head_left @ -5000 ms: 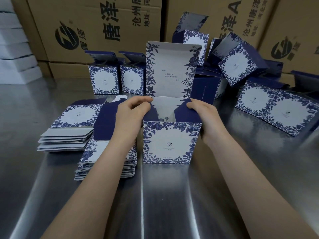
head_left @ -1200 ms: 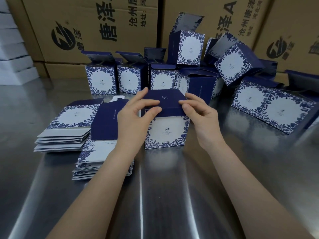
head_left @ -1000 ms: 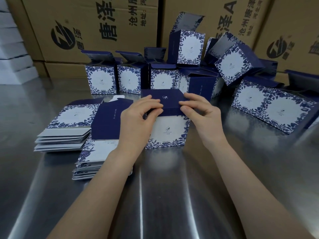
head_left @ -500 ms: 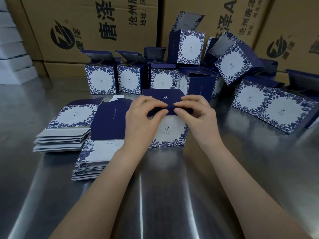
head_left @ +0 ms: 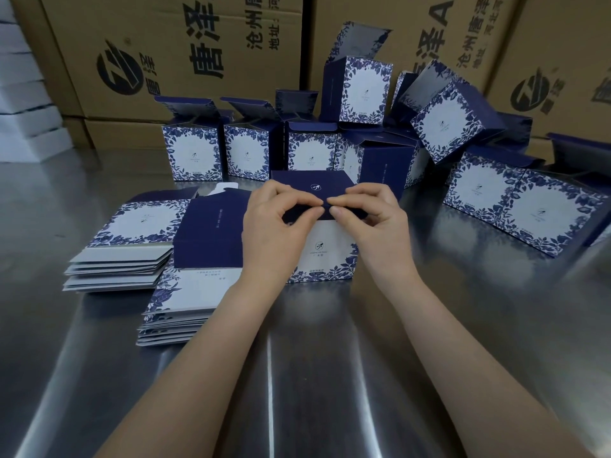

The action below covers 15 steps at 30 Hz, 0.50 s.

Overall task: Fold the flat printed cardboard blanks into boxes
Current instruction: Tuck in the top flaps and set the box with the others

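We see a desk [head_left: 297, 375]; finished boxes [head_left: 193, 153] crowd its far edge, flat blanks [head_left: 132, 223] stack near its left edge. Mid-desk stands one box [head_left: 327, 256] — left hand [head_left: 274, 239] and right hand [head_left: 380, 226] pinch the front edge of its lid [head_left: 310, 186], fingers [head_left: 297, 200] curled.

Place: I read this as a packing room or small warehouse.
Backdrop: I see big brown shipping cartons [head_left: 185, 54] with printed logos, stacked close behind.
Surface: a steel tabletop [head_left: 314, 375].
Stock: many identical folded boxes [head_left: 191, 153] and piles of flat blanks [head_left: 119, 262].
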Each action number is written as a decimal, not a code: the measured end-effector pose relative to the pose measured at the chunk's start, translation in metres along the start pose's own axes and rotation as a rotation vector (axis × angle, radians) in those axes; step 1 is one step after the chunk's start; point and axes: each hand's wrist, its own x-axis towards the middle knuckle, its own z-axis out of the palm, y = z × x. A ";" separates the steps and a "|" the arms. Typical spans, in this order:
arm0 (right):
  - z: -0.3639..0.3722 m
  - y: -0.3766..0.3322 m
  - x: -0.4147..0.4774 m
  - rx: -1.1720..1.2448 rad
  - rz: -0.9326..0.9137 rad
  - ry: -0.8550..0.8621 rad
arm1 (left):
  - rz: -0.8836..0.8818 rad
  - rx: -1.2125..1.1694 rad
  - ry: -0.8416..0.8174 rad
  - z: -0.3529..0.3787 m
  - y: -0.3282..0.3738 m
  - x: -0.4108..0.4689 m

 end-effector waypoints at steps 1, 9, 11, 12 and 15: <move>0.000 0.000 0.001 -0.003 0.001 0.006 | -0.002 0.004 0.010 0.001 0.000 0.000; -0.005 0.000 0.004 0.002 0.015 -0.023 | -0.028 -0.055 -0.026 -0.006 -0.002 0.002; -0.010 0.001 0.006 0.056 0.032 -0.039 | -0.065 -0.118 -0.044 -0.013 -0.005 0.004; -0.012 0.002 0.007 0.075 0.035 -0.039 | -0.079 -0.141 -0.042 -0.015 -0.006 0.005; -0.009 0.004 0.007 0.084 0.038 -0.016 | -0.091 -0.154 -0.007 -0.015 -0.006 0.005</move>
